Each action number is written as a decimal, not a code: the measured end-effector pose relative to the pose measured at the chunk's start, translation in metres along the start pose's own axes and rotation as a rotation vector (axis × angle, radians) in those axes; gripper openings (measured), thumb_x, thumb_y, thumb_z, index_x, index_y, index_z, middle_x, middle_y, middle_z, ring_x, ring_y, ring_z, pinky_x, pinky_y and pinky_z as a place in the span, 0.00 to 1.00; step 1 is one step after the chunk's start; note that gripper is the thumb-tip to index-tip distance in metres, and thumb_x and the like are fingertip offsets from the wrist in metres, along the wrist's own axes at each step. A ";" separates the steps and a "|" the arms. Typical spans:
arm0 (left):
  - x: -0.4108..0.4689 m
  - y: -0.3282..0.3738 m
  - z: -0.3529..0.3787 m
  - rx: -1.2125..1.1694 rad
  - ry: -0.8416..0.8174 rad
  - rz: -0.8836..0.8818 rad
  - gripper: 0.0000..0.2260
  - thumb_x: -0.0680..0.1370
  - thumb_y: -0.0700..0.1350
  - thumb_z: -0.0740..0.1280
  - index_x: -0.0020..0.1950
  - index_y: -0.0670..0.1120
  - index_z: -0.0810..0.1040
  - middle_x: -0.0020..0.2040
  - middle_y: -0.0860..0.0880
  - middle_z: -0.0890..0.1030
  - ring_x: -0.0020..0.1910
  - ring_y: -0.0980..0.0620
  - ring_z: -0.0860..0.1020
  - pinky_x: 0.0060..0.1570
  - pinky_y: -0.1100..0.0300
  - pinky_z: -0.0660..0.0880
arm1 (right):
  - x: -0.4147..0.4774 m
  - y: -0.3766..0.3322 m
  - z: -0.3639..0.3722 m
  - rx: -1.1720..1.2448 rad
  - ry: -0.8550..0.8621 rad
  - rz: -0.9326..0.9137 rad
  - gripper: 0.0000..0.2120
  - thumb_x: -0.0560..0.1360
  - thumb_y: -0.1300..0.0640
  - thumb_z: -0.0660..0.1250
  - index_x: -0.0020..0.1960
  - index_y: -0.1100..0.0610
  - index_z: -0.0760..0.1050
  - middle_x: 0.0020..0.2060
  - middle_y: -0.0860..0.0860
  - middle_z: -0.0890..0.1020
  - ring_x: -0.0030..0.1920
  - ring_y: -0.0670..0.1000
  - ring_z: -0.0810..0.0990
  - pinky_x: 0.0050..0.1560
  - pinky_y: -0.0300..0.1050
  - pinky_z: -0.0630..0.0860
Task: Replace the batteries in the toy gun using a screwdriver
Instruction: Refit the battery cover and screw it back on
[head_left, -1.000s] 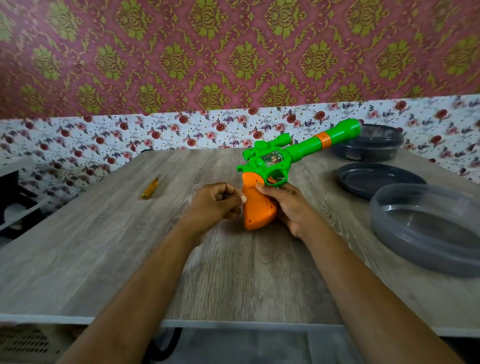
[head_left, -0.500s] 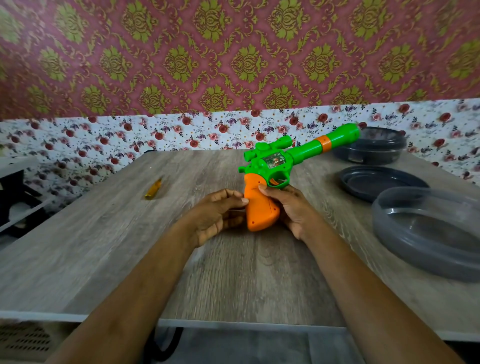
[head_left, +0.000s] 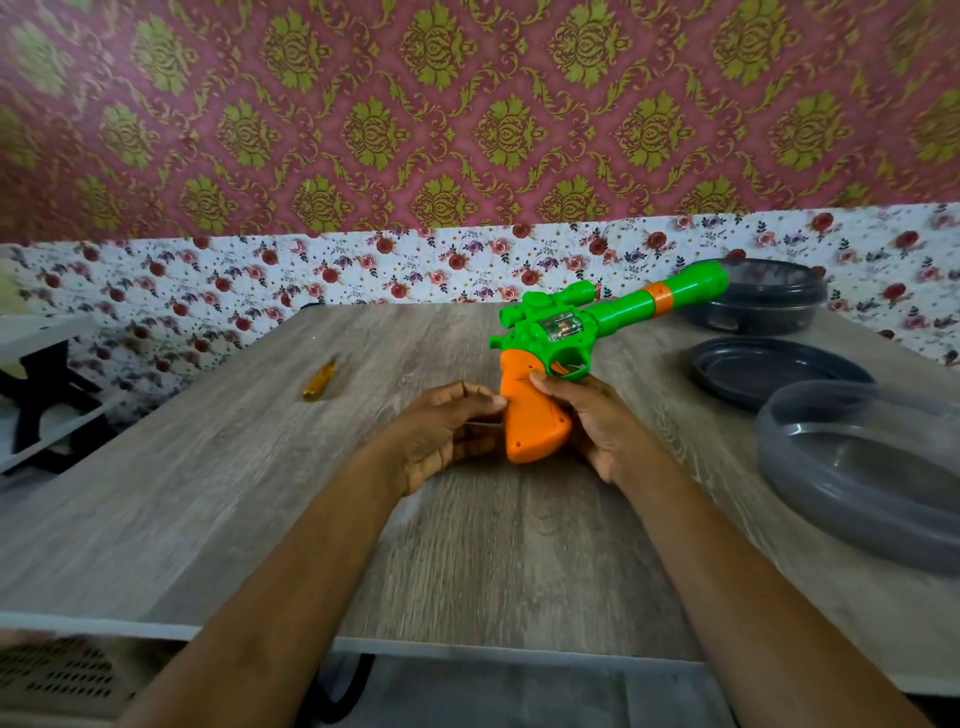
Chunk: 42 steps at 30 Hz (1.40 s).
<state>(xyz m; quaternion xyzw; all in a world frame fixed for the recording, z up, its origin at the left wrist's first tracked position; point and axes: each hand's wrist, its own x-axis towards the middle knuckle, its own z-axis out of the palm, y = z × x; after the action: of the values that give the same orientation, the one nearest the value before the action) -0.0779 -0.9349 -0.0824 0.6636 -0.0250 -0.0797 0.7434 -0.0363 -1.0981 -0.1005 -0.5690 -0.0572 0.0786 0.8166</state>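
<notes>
Toy gun (head_left: 561, 332): you are holding it butt-down near the middle of the counter (head_left: 467, 545), with its green barrel pointing toward the far right corner.
Right grip (head_left: 602, 431): it is wrapping the orange handle (head_left: 535, 421) from the right, with the thumb lying across the handle's upper face.
Left grip (head_left: 447, 431): its curled fingers and thumb are pinching the handle's rear edge. I cannot tell whether they are hiding anything small.
Screwdriver (head_left: 319, 382): it is lying toward the far left edge, well apart from both grips.
Handling: you are likely dealing with light, stiff, hollow plastic, smooth enough to twist under a driver. Clamp the handle, not the thin barrel.
Next: the handle cover is looking closed, so you are probably needing the screwdriver.
</notes>
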 end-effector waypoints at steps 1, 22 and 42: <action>0.001 0.000 -0.001 0.000 0.009 -0.002 0.05 0.77 0.39 0.65 0.41 0.46 0.76 0.37 0.51 0.81 0.39 0.53 0.78 0.35 0.64 0.77 | 0.000 0.000 0.000 -0.005 0.002 -0.004 0.20 0.71 0.61 0.70 0.62 0.59 0.73 0.51 0.54 0.81 0.51 0.53 0.80 0.58 0.51 0.75; 0.061 0.006 -0.156 1.280 0.972 -0.029 0.09 0.76 0.45 0.67 0.53 0.41 0.75 0.48 0.40 0.79 0.47 0.41 0.78 0.43 0.49 0.78 | 0.002 0.006 -0.001 -0.094 -0.072 -0.059 0.18 0.63 0.56 0.72 0.53 0.52 0.78 0.52 0.52 0.83 0.54 0.53 0.80 0.57 0.53 0.76; -0.089 -0.005 0.004 0.502 0.792 1.005 0.06 0.80 0.46 0.60 0.56 0.49 0.65 0.41 0.57 0.76 0.37 0.50 0.80 0.36 0.56 0.78 | -0.041 0.001 0.009 -0.052 0.036 -0.155 0.21 0.71 0.64 0.68 0.64 0.61 0.73 0.51 0.56 0.82 0.47 0.51 0.81 0.51 0.50 0.78</action>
<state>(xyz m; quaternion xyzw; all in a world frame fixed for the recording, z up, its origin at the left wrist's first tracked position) -0.1669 -0.9258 -0.0810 0.7029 -0.0739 0.5315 0.4670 -0.0783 -1.0978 -0.0982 -0.5851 -0.0886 0.0033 0.8061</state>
